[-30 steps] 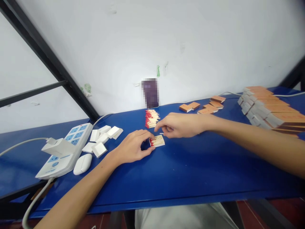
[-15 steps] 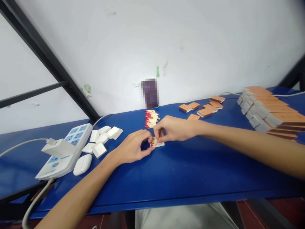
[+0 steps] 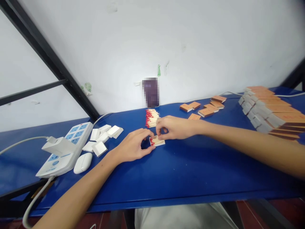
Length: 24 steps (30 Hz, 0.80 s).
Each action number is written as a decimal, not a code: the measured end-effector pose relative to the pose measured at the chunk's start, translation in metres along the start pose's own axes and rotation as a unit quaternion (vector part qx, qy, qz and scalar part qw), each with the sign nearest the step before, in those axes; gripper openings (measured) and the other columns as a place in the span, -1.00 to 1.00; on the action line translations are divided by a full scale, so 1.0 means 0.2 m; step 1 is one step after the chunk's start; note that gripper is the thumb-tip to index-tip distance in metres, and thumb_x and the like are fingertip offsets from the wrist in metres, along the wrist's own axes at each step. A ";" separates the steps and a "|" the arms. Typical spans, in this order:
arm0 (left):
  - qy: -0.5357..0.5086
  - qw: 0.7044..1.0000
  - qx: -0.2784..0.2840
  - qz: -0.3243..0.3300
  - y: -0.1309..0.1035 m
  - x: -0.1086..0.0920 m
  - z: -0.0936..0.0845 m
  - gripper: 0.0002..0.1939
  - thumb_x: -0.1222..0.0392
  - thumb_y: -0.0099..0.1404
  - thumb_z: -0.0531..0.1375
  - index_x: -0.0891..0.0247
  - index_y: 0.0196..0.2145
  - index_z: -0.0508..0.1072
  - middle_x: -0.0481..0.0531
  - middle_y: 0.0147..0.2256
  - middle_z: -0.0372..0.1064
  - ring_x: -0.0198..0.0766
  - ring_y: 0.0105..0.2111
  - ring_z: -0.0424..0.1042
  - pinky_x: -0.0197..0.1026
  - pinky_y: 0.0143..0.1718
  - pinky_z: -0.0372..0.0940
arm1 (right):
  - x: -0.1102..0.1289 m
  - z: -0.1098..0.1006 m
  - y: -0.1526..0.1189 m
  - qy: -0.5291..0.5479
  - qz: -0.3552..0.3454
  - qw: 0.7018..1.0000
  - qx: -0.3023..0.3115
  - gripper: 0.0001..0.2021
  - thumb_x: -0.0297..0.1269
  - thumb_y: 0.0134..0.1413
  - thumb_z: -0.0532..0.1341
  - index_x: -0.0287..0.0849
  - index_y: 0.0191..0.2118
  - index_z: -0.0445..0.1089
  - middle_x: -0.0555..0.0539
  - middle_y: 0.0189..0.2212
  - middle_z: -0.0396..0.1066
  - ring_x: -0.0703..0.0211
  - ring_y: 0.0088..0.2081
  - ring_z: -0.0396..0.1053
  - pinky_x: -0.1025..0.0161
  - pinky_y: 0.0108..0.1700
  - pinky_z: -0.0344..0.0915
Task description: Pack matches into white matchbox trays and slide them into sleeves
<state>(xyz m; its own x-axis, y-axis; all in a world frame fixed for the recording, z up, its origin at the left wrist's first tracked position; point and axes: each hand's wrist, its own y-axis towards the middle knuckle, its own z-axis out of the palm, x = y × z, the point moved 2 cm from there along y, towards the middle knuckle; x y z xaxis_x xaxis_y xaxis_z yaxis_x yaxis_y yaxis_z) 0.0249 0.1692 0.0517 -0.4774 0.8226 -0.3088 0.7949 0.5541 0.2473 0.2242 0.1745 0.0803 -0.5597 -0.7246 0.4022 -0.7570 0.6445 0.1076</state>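
Note:
A small white matchbox tray lies on the blue table, holding red-tipped matches with their heads to the left. Thumb and index finger of my left hand close around the left end of this tray. Over its right part, my right hand has thumb and index finger pinched together, touching the matches or the far edge. Whatever sits between those fingertips is hidden. Just beyond the tray lies a pile of loose matches, red heads to the left.
Several white trays lie left, near an earbud case and a power strip with a plugged-in charger. Orange matchbox sleeves lie back right; a large stack of sleeves stands farther right. A pixelated dark object leans against the wall.
My right hand has shifted slightly right and up from the tray, uncovering more of the matches in it. My left hand stays at the tray's left end.

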 end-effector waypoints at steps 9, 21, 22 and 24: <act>0.000 1.000 0.005 0.002 0.00 0.00 0.00 -0.80 0.12 0.27 0.19 0.19 -0.16 0.35 0.01 -0.22 0.39 -0.22 -0.25 0.37 -0.18 -0.18 0.29 | -0.01 0.00 0.00 0.042 0.016 0.998 0.053 -0.84 -0.25 0.14 0.18 -0.21 -0.32 0.45 0.01 -0.43 0.47 0.30 -0.43 0.33 0.36 -0.37 0.17; -0.011 1.000 0.003 0.022 0.00 -0.01 0.00 -0.80 0.13 0.28 0.19 0.20 -0.14 0.37 0.04 -0.16 0.42 -0.19 -0.18 0.38 -0.14 -0.13 0.29 | 0.03 0.02 0.01 0.042 0.043 0.997 0.041 -0.96 -0.40 0.01 0.20 -0.21 -0.43 0.36 0.05 -0.52 0.36 0.33 -0.49 0.25 0.37 -0.41 0.14; -0.010 1.000 0.003 0.023 0.00 -0.01 0.00 -0.79 0.13 0.28 0.19 0.20 -0.14 0.37 0.03 -0.16 0.42 -0.19 -0.18 0.38 -0.14 -0.13 0.29 | 0.03 0.02 0.01 0.046 0.045 0.997 0.038 -0.96 -0.41 0.01 0.20 -0.21 -0.43 0.34 0.06 -0.52 0.35 0.34 -0.50 0.24 0.38 -0.42 0.13; -0.007 1.000 0.004 0.023 0.00 -0.01 0.00 -0.79 0.13 0.28 0.19 0.20 -0.14 0.37 0.03 -0.16 0.42 -0.19 -0.18 0.38 -0.14 -0.13 0.29 | 0.03 0.02 0.01 0.055 0.051 0.996 0.038 -0.95 -0.40 0.00 0.21 -0.21 -0.43 0.32 0.07 -0.53 0.33 0.34 -0.50 0.23 0.38 -0.44 0.11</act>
<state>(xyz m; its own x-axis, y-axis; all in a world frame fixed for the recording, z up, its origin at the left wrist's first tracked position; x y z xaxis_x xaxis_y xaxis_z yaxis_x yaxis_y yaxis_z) 0.0268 0.1672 0.0532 -0.4352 0.8453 -0.3100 0.8188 0.5148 0.2540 0.2191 0.1705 0.0787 -0.5984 -0.6222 0.5048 -0.7235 0.6903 -0.0069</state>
